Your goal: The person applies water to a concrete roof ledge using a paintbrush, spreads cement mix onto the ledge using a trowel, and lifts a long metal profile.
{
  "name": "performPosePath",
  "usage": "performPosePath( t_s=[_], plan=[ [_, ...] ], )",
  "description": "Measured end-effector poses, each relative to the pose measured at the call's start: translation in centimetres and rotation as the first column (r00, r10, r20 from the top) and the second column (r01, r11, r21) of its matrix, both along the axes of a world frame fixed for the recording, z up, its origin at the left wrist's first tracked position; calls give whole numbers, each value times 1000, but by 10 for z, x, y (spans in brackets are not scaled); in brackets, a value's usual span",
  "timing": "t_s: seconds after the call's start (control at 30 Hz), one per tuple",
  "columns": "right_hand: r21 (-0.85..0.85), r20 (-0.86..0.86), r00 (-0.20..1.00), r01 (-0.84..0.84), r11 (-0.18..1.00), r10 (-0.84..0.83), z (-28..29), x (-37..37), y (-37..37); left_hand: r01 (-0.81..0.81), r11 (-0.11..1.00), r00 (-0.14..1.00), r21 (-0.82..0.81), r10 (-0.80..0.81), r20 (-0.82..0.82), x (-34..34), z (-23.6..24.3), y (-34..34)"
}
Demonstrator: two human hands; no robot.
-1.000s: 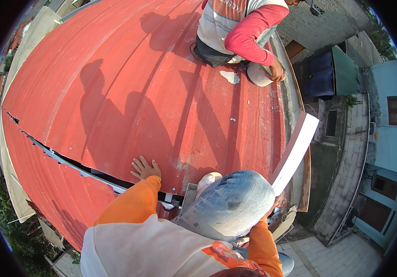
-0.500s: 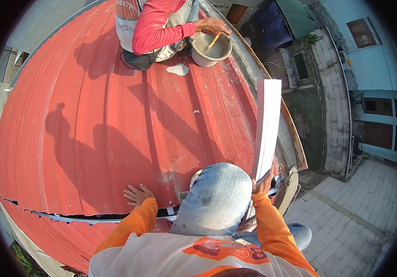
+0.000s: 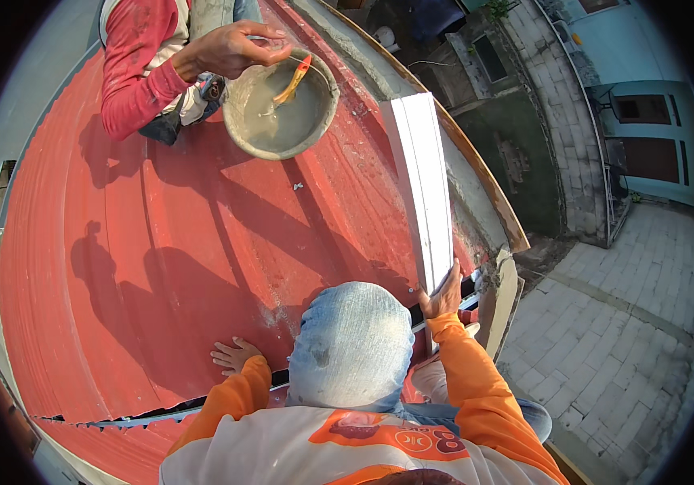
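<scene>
My left hand is spread flat on the red corrugated roof sheet, fingers apart and nothing in it. In my right hand is a long white strip of trim, gripped near its lower end beside my bent knee. The strip runs away from me along the roof's right edge; its lower end is partly hidden by my hand and leg. Farther off, a co-worker's hand hovers over the rim of a bucket. Inside the bucket are a grey wet mix and a tool with an orange-yellow handle.
A mortar-covered ledge with a wooden board borders the roof on the right. Beyond it lies a drop to a paved yard and a block wall. A dark gap separates the roof sheets near me.
The co-worker and the bucket have come nearer and to the left. The co-worker's hand has risen off the handled tool. In view, the white strip sits farther left; my left hand stays on the roof.
</scene>
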State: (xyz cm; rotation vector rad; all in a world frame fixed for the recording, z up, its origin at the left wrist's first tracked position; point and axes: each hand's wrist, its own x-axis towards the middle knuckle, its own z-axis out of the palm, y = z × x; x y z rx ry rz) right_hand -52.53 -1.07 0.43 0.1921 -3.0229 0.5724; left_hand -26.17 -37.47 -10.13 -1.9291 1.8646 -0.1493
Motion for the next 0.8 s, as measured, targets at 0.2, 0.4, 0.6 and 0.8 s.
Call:
performPosePath(
  t_s=[0.2, 0.4, 0.6, 0.8],
  plan=[
    [-69, 84, 996, 39, 997, -33, 12, -6, 0, 24, 997, 1000, -67, -25, -15, 30, -42, -12],
    [-117, 240, 971, 45, 992, -16, 12, -2, 3, -66, 998, 995, 11, 67, -74, 26, -18, -17],
    [-182, 327, 937, -65, 981, 122, 19, -8, 25, 63, 964, 795, -260, -206, -571, -47, 48, -74],
    [-175, 508, 824, -189, 966, 253, 28, -22, 38, 268, 865, 86, 423, 416, -905, -237, 163, -13]
  ],
)
